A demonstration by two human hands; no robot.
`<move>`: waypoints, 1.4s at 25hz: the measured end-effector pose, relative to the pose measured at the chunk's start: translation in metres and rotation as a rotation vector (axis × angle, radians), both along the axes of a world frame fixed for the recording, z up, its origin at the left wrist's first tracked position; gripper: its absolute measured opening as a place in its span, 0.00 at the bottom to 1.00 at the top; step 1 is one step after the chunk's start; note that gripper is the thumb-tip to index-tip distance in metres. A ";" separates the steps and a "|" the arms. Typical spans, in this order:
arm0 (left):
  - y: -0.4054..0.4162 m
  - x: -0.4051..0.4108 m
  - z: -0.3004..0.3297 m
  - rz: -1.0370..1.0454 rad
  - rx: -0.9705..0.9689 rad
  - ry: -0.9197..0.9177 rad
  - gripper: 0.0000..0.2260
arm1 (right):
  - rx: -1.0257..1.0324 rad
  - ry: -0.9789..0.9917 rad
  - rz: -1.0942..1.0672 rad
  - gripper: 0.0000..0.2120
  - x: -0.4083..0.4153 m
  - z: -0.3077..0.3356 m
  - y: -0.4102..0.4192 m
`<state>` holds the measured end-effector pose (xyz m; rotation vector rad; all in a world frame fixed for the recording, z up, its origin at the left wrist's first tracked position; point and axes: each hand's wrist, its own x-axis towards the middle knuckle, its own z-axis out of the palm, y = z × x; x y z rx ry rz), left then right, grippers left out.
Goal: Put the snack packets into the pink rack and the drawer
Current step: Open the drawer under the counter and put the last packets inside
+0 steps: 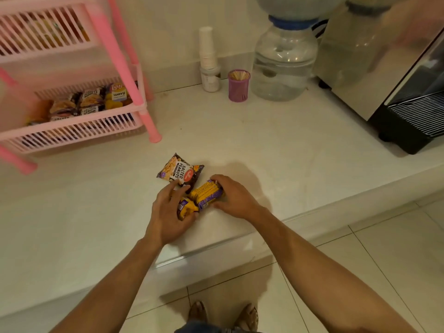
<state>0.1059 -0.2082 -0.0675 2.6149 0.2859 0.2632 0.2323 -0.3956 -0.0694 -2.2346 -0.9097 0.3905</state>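
On the white counter point(264, 150) lie a salted peanuts packet point(179, 170) and two yellow-and-purple biscuit packets. My right hand point(234, 197) grips the larger biscuit packet point(206, 194) from the right. My left hand point(168, 215) closes around the smaller biscuit packet point(186, 209), its fingertips touching the peanuts packet's near edge. The pink rack point(72, 131) stands at the far left; its lower shelf holds several snack packets point(89, 102), among them peanuts and a wavy chips bag. No drawer is in view.
Against the back wall stand a stack of paper cups point(207, 48), a purple toothpick holder point(238, 85) and a water bottle dispenser point(286, 61). A steel and black machine point(394, 87) fills the right corner. Tiled floor and my feet point(223, 313) lie below the counter edge.
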 end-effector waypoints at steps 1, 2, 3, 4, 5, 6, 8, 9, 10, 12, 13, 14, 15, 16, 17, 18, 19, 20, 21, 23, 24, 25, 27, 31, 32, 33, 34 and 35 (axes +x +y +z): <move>0.000 0.000 0.001 0.004 -0.008 0.007 0.34 | 0.005 0.008 0.004 0.32 0.000 -0.001 0.002; -0.001 0.000 0.001 0.001 -0.021 -0.004 0.34 | 0.012 0.000 0.007 0.32 -0.001 0.000 0.003; -0.001 0.000 0.000 -0.002 -0.037 -0.019 0.34 | 0.023 -0.016 0.013 0.31 -0.003 0.000 0.004; -0.002 0.000 0.000 -0.003 -0.055 -0.032 0.34 | 0.034 -0.036 0.023 0.31 -0.003 0.000 0.004; -0.003 0.000 -0.001 -0.001 -0.071 -0.043 0.33 | 0.038 -0.056 0.040 0.32 -0.003 -0.001 0.004; -0.004 0.000 -0.001 0.001 -0.086 -0.052 0.32 | 0.034 -0.067 0.059 0.32 -0.003 0.000 0.001; -0.007 -0.002 0.000 -0.011 -0.082 -0.098 0.29 | 0.051 -0.064 0.059 0.31 -0.003 0.002 -0.006; -0.008 -0.002 0.000 -0.025 -0.064 -0.136 0.28 | 0.088 -0.046 0.030 0.30 -0.002 0.003 -0.011; -0.009 -0.002 0.000 -0.039 -0.043 -0.177 0.26 | 0.144 -0.008 -0.024 0.30 -0.003 0.004 -0.017; -0.010 0.001 0.003 -0.061 -0.015 -0.261 0.25 | 0.265 0.079 -0.207 0.30 -0.005 0.010 -0.031; -0.010 0.005 0.005 -0.074 -0.019 -0.302 0.24 | 0.309 0.102 -0.306 0.29 -0.005 0.014 -0.038; -0.011 0.011 0.008 -0.092 -0.035 -0.335 0.24 | 0.336 0.114 -0.399 0.28 -0.003 0.017 -0.046; -0.012 0.018 0.010 -0.116 -0.052 -0.353 0.24 | 0.355 0.122 -0.480 0.27 -0.001 0.018 -0.055; -0.015 0.026 0.012 -0.151 -0.063 -0.357 0.24 | 0.369 0.124 -0.553 0.27 0.001 0.019 -0.063; -0.020 0.034 0.013 -0.194 -0.064 -0.352 0.24 | 0.374 0.121 -0.618 0.26 0.002 0.020 -0.071; -0.027 0.042 0.014 -0.240 -0.062 -0.344 0.24 | 0.368 0.116 -0.672 0.27 0.004 0.020 -0.079; -0.036 0.050 0.014 -0.279 -0.060 -0.328 0.24 | 0.359 0.112 -0.717 0.28 0.007 0.019 -0.088; -0.045 0.058 0.014 -0.308 -0.057 -0.307 0.24 | 0.353 0.104 -0.750 0.28 0.010 0.017 -0.096; -0.054 0.066 0.014 -0.334 -0.055 -0.284 0.23 | 0.349 0.092 -0.776 0.29 0.015 0.017 -0.105; -0.073 0.086 0.014 -0.391 -0.059 -0.251 0.22 | 0.337 0.046 -0.812 0.28 0.028 0.016 -0.122; -0.083 0.096 0.013 -0.408 -0.062 -0.234 0.21 | 0.332 0.020 -0.828 0.28 0.037 0.016 -0.131; -0.092 0.106 0.011 -0.411 -0.065 -0.216 0.22 | 0.324 0.002 -0.840 0.27 0.046 0.015 -0.141; -0.114 0.122 0.009 -0.396 -0.095 -0.154 0.23 | 0.300 -0.012 -0.835 0.27 0.065 0.014 -0.163; -0.159 0.156 0.009 -0.441 -0.105 -0.032 0.28 | 0.253 -0.060 -0.766 0.24 0.102 0.015 -0.205; -0.170 0.164 0.008 -0.424 -0.101 -0.017 0.29 | 0.243 -0.060 -0.748 0.21 0.109 0.013 -0.214; -0.179 0.170 0.008 -0.398 -0.104 0.000 0.30 | 0.239 -0.062 -0.737 0.18 0.114 0.012 -0.220; -0.189 0.173 0.007 -0.372 -0.111 0.011 0.31 | 0.241 -0.072 -0.729 0.17 0.119 0.010 -0.225; -0.197 0.176 0.005 -0.350 -0.123 0.015 0.32 | 0.248 -0.082 -0.720 0.18 0.122 0.008 -0.229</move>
